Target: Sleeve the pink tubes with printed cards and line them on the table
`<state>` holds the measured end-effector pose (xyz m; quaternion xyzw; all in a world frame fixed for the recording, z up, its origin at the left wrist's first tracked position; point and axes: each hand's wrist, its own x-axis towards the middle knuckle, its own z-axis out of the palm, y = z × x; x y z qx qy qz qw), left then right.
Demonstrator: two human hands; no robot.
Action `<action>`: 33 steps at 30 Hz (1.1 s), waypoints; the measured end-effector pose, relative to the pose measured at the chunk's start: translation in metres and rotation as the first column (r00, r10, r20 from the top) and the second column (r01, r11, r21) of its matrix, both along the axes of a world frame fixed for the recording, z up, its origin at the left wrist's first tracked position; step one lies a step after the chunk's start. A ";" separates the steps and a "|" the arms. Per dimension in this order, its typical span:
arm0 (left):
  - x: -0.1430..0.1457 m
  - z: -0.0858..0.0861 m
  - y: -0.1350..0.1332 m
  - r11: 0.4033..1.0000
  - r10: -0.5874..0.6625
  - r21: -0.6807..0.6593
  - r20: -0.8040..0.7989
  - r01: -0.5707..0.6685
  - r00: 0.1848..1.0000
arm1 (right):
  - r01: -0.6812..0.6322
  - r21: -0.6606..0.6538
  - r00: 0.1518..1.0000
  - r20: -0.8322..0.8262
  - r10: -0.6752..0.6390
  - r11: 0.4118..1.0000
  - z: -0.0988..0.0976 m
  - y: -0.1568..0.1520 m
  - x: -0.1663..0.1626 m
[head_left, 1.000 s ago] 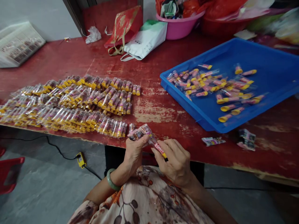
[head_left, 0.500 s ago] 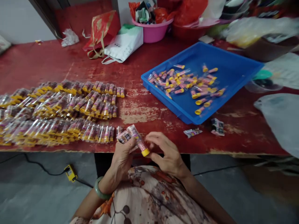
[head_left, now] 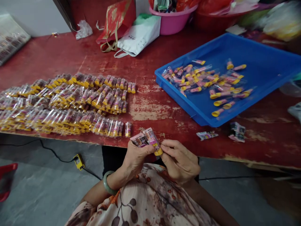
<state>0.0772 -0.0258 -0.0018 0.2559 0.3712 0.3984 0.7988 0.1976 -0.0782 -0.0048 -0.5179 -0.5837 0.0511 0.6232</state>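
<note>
My left hand [head_left: 137, 157] is closed around a small clear tube [head_left: 151, 138] with a yellow cap, held tilted above the table's front edge. Under the same thumb sits a stack of dark-and-pink printed slips [head_left: 139, 140]. Printed pink and dark artwork shows along the tube. My right hand [head_left: 180, 160] is closed, its thumb and fingertips pinching at the tube's right side by the cap. Rows of similar yellow-ended tubes [head_left: 68, 117] are piled to the left, and a single tube [head_left: 128, 129] stands at the near end of the front row.
A blue tray [head_left: 183, 105] on the right holds loose pink-and-yellow tubes [head_left: 199, 78]. Two bundles of printed slips [head_left: 207, 135] [head_left: 237, 131] lie before it. Bags [head_left: 138, 34] and a pink basin [head_left: 174, 22] stand behind. A yellow power socket [head_left: 78, 161] is on the floor.
My right hand has closed in from spread fingers to a pinch at the tube. Printed artwork now covers more of the tube. The view has swung, shifting the table's contents rightward.
</note>
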 end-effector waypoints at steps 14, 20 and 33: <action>0.000 -0.003 -0.007 0.999 0.012 -0.032 -0.029 -0.013 1.000 | 0.248 0.122 0.885 0.377 -0.275 0.961 -0.009 -0.006 -0.007; 0.005 0.003 -0.008 0.998 0.024 -0.049 -0.026 -0.026 0.999 | 0.312 0.176 0.806 0.472 -0.358 0.934 -0.012 -0.005 -0.008; 0.009 0.002 -0.006 0.996 0.006 -0.086 -0.017 -0.008 1.000 | 0.334 0.149 0.804 0.471 -0.364 0.931 -0.009 -0.001 -0.008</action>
